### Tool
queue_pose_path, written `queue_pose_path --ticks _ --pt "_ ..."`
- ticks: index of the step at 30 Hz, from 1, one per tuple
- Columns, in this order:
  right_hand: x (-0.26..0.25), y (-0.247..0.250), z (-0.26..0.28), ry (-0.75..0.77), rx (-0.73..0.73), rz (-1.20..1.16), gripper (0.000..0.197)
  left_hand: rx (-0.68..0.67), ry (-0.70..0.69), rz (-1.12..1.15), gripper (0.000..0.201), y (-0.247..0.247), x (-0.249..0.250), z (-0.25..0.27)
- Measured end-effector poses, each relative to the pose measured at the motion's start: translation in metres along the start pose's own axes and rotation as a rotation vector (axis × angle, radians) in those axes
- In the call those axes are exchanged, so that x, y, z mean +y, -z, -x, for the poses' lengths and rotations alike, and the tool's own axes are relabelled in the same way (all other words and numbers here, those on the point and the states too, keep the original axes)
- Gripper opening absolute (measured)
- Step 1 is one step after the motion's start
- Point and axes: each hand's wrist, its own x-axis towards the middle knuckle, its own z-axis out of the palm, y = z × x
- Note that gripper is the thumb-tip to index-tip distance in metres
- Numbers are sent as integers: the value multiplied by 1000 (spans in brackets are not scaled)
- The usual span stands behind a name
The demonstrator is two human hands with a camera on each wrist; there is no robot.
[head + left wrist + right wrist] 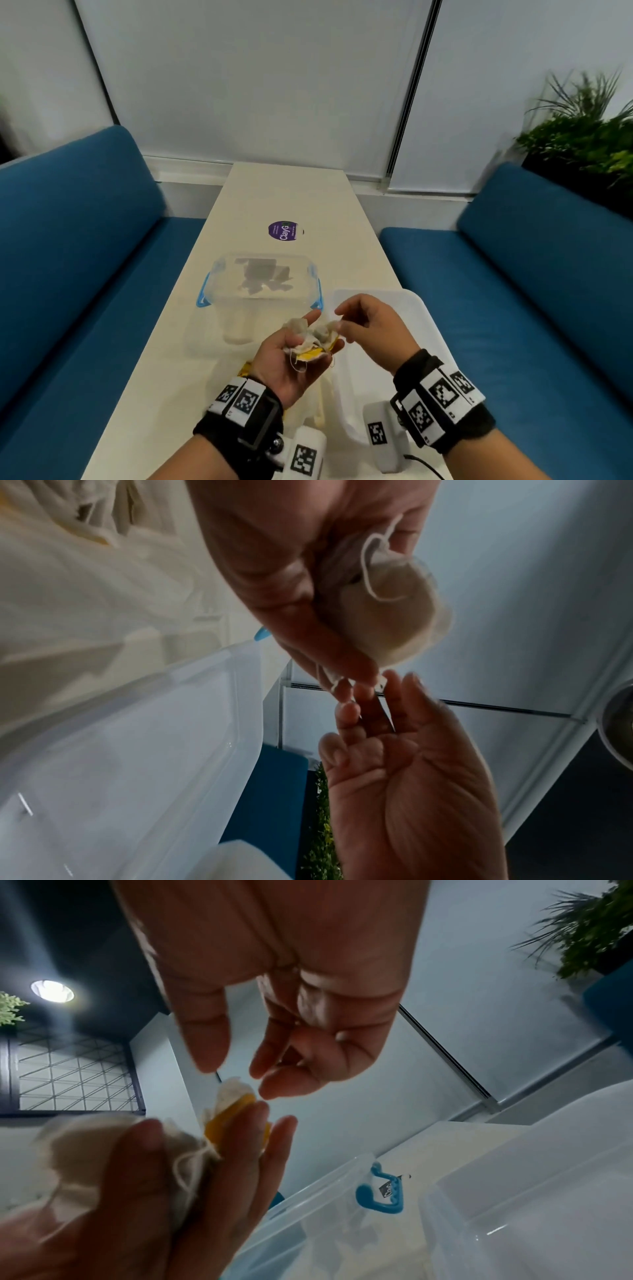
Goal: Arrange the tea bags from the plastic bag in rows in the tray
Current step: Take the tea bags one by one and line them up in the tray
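Head view: crumpled tea bags (313,337), left hand (294,359)

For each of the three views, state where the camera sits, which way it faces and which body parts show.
Head: worn on the head, looks forward and down the cream table; both hands and banded wrists show.
Left wrist: looks along the left hand holding the bunch of white paper tea bags.
Right wrist: looks along the right hand toward the left hand's fingers.
Shared: all show both hands, the tea bags, the clear blue-clipped plastic container.
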Motion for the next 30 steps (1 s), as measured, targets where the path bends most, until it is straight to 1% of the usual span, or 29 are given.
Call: queue_pose_path --ticks 2,4,7,10,12,13,15,17,18,21,22,25,28,30 --pt "5 3 -1 33 -17 76 29 24 5 35 47 -1 -6 -8" --pt "10 9 0 59 -29 139 33 44 11 39 43 -4 -10 -14" --pt "23 19 -1 38 -48 177 34 65 4 28 41 -8 -17 -24" --pt "35 23 -4 37 5 169 31 54 30 24 48 -14 -26 -32" --pt "40 27 -7 54 44 147 31 40 52 -3 47 -18 -31 -36" --pt "41 29 -8 61 41 131 32 54 56 -25 45 -20 -33 -38" --pt "41 36 -10 83 -22 131 38 111 57 -73 39 -21 -34 -41" --pt "43 44 -13 124 -105 204 45 153 70 -105 34 -23 -34 -42" --pt "44 48 -15 149 -128 254 46 166 79 -121 34 -24 -34 -43" --pt "51 59 -22 212 -159 355 42 191 112 -152 42 -25 -37 -47" --pt "52 61 -24 225 -170 373 37 196 129 -156 42 -25 -38 -48" --pt "58 66 -29 236 -198 437 16 213 175 -150 42 -23 -39 -52" --pt "63 75 -36 200 -135 398 3 253 151 -152 44 -18 -39 -55" --pt "67 81 -43 131 -60 356 13 291 118 -139 46 -15 -40 -55"
